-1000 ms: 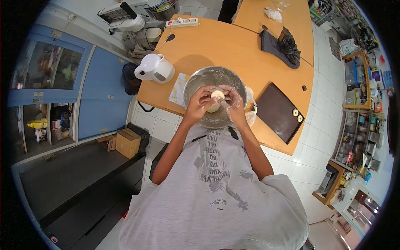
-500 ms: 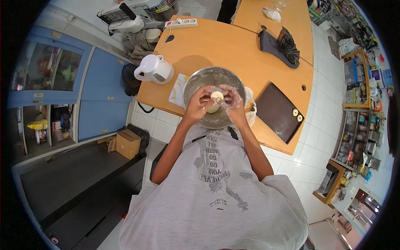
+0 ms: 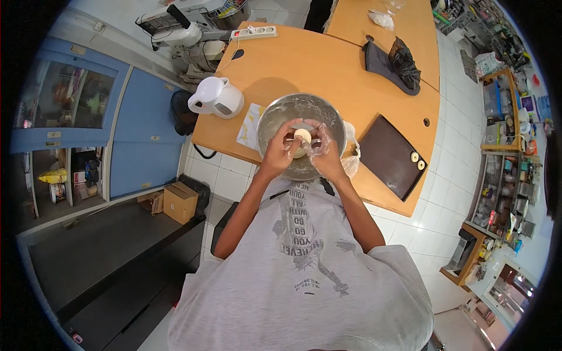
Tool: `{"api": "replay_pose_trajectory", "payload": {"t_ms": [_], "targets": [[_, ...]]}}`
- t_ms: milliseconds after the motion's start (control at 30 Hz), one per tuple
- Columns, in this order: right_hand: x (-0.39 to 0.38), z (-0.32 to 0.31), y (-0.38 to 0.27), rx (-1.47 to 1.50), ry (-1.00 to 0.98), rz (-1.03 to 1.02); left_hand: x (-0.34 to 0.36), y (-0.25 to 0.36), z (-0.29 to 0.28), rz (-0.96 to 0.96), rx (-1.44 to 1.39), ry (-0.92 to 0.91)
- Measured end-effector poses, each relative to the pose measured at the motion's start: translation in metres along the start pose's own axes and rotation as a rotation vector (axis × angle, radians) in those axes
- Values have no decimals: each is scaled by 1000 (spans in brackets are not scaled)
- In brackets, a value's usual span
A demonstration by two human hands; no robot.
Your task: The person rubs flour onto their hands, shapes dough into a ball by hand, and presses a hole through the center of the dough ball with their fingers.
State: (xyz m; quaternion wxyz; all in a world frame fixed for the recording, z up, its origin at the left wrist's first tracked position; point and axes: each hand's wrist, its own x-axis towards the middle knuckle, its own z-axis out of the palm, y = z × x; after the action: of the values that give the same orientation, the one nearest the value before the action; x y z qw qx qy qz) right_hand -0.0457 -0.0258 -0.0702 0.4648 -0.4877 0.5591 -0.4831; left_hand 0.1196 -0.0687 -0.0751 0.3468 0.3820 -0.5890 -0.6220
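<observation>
Both my hands meet over a round steel mixing bowl whose inside is smeared with flour. Between them they hold a small pale ball of dough. My left hand curls its fingers round the ball's left side. On the other side my right hand, white with flour, grips it with thumb and fingers. More pale dough lies in the bowl beneath, mostly covered by my hands. Off to the right, a dark baking tray carries two small dough rings near its right edge.
A white electric kettle and a patterned sheet are left of the bowl. A clear plastic bag lies between bowl and tray. Farther back on the wooden table are a power strip and a dark mitt-like item with a black bag.
The dough ball has shifted slightly left and its visible top has turned a little. My fingers have moved a little round it. The bowl and tray stay where they were.
</observation>
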Motion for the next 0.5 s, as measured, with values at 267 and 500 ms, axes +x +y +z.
{"api": "replay_pose_trajectory", "payload": {"t_ms": [267, 500], "targets": [[0, 4, 7, 187, 58, 21, -4, 16, -8, 15, 143, -56], [-2, 3, 0, 130, -13, 126, -2, 5, -7, 52, 22, -6]]}}
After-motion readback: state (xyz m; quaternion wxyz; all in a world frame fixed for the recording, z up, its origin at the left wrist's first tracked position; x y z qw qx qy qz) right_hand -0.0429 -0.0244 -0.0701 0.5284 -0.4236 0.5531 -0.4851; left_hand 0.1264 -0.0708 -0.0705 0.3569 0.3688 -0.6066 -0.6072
